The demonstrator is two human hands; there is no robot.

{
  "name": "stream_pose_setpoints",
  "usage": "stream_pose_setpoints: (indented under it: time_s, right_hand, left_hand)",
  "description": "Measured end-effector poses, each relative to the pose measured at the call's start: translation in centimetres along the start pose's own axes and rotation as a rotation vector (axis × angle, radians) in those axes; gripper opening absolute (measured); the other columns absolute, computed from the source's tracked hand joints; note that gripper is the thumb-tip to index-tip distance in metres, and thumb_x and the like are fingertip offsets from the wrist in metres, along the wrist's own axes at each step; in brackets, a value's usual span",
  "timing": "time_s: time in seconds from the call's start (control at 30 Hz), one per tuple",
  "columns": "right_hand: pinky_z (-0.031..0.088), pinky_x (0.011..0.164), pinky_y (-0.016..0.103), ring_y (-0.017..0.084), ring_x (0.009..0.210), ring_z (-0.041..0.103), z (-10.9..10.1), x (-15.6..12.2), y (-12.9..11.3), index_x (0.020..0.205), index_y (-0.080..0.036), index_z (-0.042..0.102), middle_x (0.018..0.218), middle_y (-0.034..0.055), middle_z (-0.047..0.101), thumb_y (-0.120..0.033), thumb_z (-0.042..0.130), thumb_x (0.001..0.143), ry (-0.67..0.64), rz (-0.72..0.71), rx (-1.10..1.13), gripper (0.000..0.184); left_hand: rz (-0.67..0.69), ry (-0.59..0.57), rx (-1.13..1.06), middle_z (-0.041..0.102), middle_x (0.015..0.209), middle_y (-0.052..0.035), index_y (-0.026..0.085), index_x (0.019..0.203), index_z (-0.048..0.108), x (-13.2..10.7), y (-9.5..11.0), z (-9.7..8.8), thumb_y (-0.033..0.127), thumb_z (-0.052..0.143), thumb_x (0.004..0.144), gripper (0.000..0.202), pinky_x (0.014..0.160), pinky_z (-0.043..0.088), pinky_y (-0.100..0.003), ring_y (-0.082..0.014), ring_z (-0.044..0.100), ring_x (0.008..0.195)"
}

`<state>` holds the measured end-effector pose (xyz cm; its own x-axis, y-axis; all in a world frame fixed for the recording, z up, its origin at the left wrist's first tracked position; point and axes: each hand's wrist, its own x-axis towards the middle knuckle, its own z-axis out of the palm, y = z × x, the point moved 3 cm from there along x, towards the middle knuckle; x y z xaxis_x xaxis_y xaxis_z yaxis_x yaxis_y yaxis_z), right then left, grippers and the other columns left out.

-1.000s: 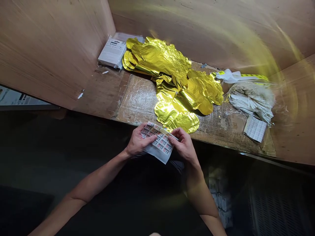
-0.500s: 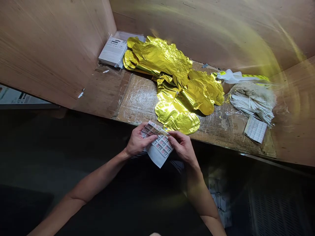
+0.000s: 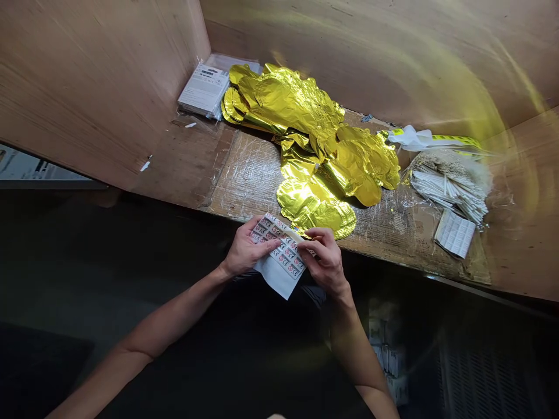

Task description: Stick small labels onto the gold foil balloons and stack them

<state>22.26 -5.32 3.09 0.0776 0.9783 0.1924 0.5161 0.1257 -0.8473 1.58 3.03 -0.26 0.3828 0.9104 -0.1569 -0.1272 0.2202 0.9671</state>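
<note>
A white sheet of small printed stickers (image 3: pixel 279 256) hangs just in front of the wooden bench edge, held between both hands. My left hand (image 3: pixel 247 250) grips its left side, thumb laid across the stickers. My right hand (image 3: pixel 323 259) pinches the sheet's right edge with fingers curled together; whether it has a single sticker is too small to tell. Just beyond the hands, a pile of flat gold foil balloons (image 3: pixel 314 139) lies on the bench.
A wooden bench (image 3: pixel 244 174) with plywood walls on three sides. White packets in plastic (image 3: pixel 205 87) sit at the back left corner. A bundle of white sticks in a bag (image 3: pixel 449 183) and another sticker sheet (image 3: pixel 454 233) lie at right. Small white boxes (image 3: pixel 391 355) stand below.
The sticker sheet has slid slightly lower and left in my hands, and my right fingers have curled in over its right edge. The view shifted down a little.
</note>
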Motion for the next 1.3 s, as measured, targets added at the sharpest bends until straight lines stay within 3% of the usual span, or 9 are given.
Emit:
stream_pose_setpoints:
  time_s: [0.1,0.2,0.3,0.37,0.63,0.77,0.9,1.13,1.3]
  right_hand:
    - [0.057,0.084,0.044,0.026,0.096,0.065,-1.5,0.5,0.4,0.094,-0.028,0.076,0.102,0.0087,0.067,-0.035,0.071,0.096,0.113,0.06,0.14,0.009]
    - [0.054,0.083,0.041,0.024,0.086,0.065,-3.4,2.7,1.7,0.093,-0.026,0.075,0.088,0.0055,0.068,-0.037,0.072,0.095,0.209,0.11,0.114,0.012]
    - [0.053,0.086,0.041,0.024,0.09,0.067,-3.7,5.6,3.1,0.092,-0.024,0.077,0.092,0.0058,0.074,-0.035,0.072,0.094,0.111,0.138,-0.03,0.013]
    - [0.052,0.084,0.039,0.024,0.09,0.068,-2.8,7.0,3.9,0.092,-0.024,0.078,0.093,0.006,0.076,-0.034,0.069,0.095,0.021,0.137,-0.069,0.014]
    - [0.041,0.087,0.039,0.025,0.092,0.059,1.0,7.1,4.4,0.103,-0.024,0.078,0.091,0.0081,0.066,-0.031,0.058,0.104,-0.143,0.015,-0.58,0.022]
    - [0.04,0.089,0.039,0.028,0.102,0.056,0.3,6.8,4.7,0.12,-0.019,0.07,0.106,0.0125,0.063,-0.035,0.057,0.104,0.004,0.034,-0.683,0.026]
    - [0.037,0.088,0.04,0.029,0.103,0.055,-0.7,6.8,5.5,0.111,-0.02,0.067,0.107,0.0119,0.063,-0.041,0.056,0.104,0.06,0.051,-0.759,0.025]
    - [0.033,0.081,0.035,0.022,0.09,0.055,-1.1,7.7,6.4,0.084,-0.022,0.058,0.089,0.0051,0.064,-0.041,0.05,0.107,-0.151,0.044,-0.647,0.031]
    - [0.034,0.061,0.029,0.014,0.061,0.041,-3.1,9.3,6.9,0.074,-0.023,0.051,0.064,-0.0036,0.049,-0.059,0.057,0.1,-0.199,0.232,-0.148,0.045]
  left_hand:
    - [0.041,-0.004,0.111,0.081,0.098,-0.006,0.017,0.119,0.067,0.2,-0.5,-0.3,0.034,0.088,0.08,0.048,0.082,0.066,-0.034,-0.0225,0.079,0.086]
    - [0.17,-0.201,0.323,0.079,0.119,-0.0085,0.02,0.127,0.069,0.5,-1.0,0.4,0.026,0.077,0.089,0.039,0.095,0.064,-0.036,-0.0248,0.079,0.105]
    - [0.365,-0.472,0.546,0.061,0.155,-0.0099,0.025,0.128,0.071,0.6,-1.7,1.8,0.015,0.061,0.096,0.034,0.11,0.058,-0.038,-0.0269,0.07,0.13]
    - [0.43,-0.533,0.676,0.051,0.165,-0.0088,0.026,0.128,0.07,0.7,-2.4,2.5,0.012,0.055,0.098,0.037,0.108,0.059,-0.037,-0.0266,0.071,0.13]
    - [0.432,-0.463,0.773,0.053,0.164,-0.0064,0.028,0.134,0.066,1.1,-5.1,2.6,0.011,0.054,0.1,0.04,0.103,0.062,-0.034,-0.0244,0.073,0.125]
    - [0.44,-0.465,0.793,0.051,0.165,-0.006,0.027,0.135,0.065,1.0,-5.5,2.7,0.01,0.051,0.101,0.041,0.106,0.061,-0.035,-0.0242,0.071,0.13]
    - [0.463,-0.476,0.772,0.05,0.166,-0.0068,0.026,0.135,0.066,1.1,-5.5,2.7,0.011,0.048,0.103,0.04,0.107,0.06,-0.035,-0.0243,0.067,0.136]
    - [0.591,-0.515,0.681,0.05,0.165,-0.0107,0.024,0.134,0.068,0.8,-4.8,2.6,0.015,0.053,0.104,0.035,0.11,0.059,-0.037,-0.0277,0.065,0.138]
    - [0.535,-0.489,0.757,0.049,0.166,-0.0091,0.024,0.128,0.07,1.3,-4.3,2.7,0.01,0.052,0.101,0.036,0.105,0.062,-0.036,-0.027,0.071,0.129]
